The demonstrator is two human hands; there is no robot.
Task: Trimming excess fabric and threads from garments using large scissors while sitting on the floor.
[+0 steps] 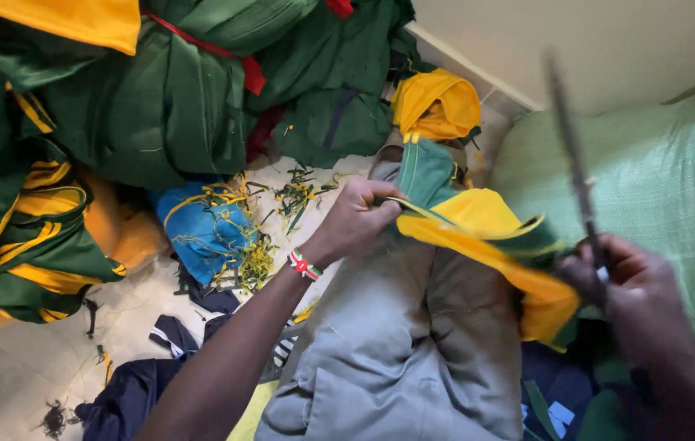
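Note:
My left hand (353,219) pinches the edge of a yellow and green garment (478,224) that lies over my lap in grey trousers (413,335). A beaded bracelet (305,265) circles that wrist. My right hand (633,286), blurred by motion, grips a pair of dark scissors (572,155) whose blades point up and away, to the right of the garment. The far end of the garment droops beside my right hand.
Piles of green and yellow garments (159,106) fill the left and back. A blue cloth (204,224) with thread scraps lies on the floor. A pale green woven sack (649,180) stands at the right. Dark navy clothing (131,392) lies near my left arm.

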